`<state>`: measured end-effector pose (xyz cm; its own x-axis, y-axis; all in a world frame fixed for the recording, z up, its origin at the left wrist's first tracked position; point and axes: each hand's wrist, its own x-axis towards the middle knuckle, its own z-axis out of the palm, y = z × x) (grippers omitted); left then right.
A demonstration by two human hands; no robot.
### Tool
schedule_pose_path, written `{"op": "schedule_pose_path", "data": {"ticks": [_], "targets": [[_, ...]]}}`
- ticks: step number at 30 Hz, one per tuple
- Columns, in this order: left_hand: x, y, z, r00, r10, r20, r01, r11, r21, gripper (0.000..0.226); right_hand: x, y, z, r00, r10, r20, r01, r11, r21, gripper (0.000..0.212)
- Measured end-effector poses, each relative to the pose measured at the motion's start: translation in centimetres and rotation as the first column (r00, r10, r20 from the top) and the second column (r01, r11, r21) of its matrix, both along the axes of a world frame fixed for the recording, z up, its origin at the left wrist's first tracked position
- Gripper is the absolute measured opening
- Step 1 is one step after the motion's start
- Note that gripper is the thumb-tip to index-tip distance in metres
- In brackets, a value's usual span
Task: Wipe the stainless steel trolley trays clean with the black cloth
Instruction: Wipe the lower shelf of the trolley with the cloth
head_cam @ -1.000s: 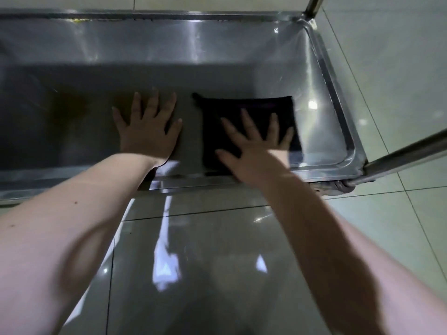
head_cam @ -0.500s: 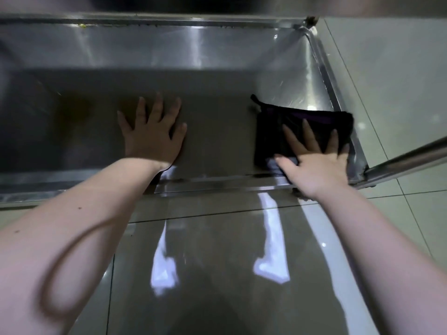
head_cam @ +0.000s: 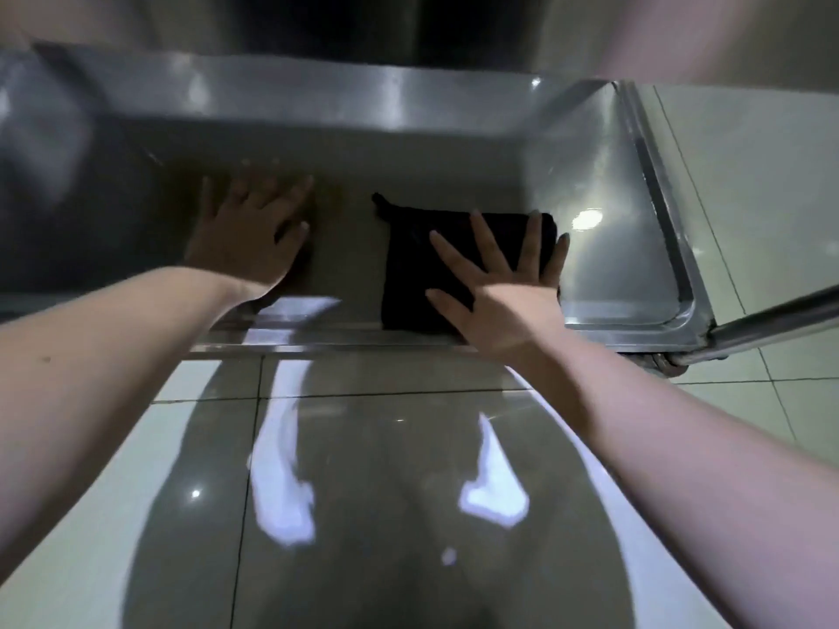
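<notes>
My right hand (head_cam: 504, 288), fingers spread flat, had dragged the folded black cloth (head_cam: 417, 265) back from the right edge of the stainless steel trolley tray (head_cam: 635, 174) toward its middle, while my open left hand (head_cam: 249, 238) stayed braced on the tray floor, so I judged another pass done.

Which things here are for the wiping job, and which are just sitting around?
For the job: black cloth, steel tray, right hand pressing flat on the cloth, left hand flat on the tray.
Just there: floor tiles, trolley's side bar.
</notes>
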<state>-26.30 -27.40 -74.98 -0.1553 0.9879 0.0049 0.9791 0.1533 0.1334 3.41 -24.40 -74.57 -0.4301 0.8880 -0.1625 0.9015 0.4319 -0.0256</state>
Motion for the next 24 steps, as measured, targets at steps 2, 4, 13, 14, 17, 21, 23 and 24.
{"op": "schedule_pose_path", "data": {"ticks": [2, 4, 13, 14, 17, 21, 23, 24], "targets": [[-3.4, -1.4, -0.1, 0.999, 0.035, -0.027, -0.036, 0.999, -0.026, 0.052, 0.4, 0.5, -0.1, 1.0, -0.005, 0.027, 0.006, 0.999, -0.038, 0.069], [-7.0, -2.6, -0.4, 0.994, 0.11, -0.02, -0.112, 0.991, -0.079, 0.052, -0.1, 0.4, -0.7, 0.999, -0.034, 0.036, 0.036, 0.997, -0.072, 0.07], [-10.5, -3.6, -2.2, 0.99, 0.141, -0.02, -0.143, 0.987, -0.076, 0.065, -1.6, -0.4, -1.4, 0.996, -0.03, 0.081, 0.033, 0.999, -0.033, 0.063], [-10.6, -3.7, -2.4, 0.989, 0.147, -0.022, -0.148, 0.987, -0.068, 0.065, -2.3, -0.8, -1.4, 0.995, -0.026, 0.092, 0.03, 0.999, -0.035, 0.063], [-10.6, -3.8, -2.7, 0.99, 0.137, -0.029, -0.138, 0.99, -0.033, 0.063, -6.2, -2.4, -1.6, 0.995, 0.019, 0.094, -0.016, 0.999, -0.04, 0.064], [-10.6, -3.8, -2.9, 0.991, 0.131, -0.039, -0.132, 0.991, -0.007, 0.061, -12.5, -3.4, -2.1, 0.998, 0.07, 0.008, -0.069, 0.996, -0.053, 0.065], [-10.5, -3.8, -3.0, 0.991, 0.131, -0.04, -0.131, 0.991, 0.001, 0.061, -15.1, -1.8, -2.5, 0.999, 0.041, -0.011, -0.041, 0.998, -0.037, 0.066], [-10.4, -3.8, -3.0, 0.991, 0.127, -0.045, -0.127, 0.992, 0.01, 0.061, -16.3, -0.4, -2.6, 1.0, 0.019, -0.011, -0.02, 0.999, -0.027, 0.067]]}}
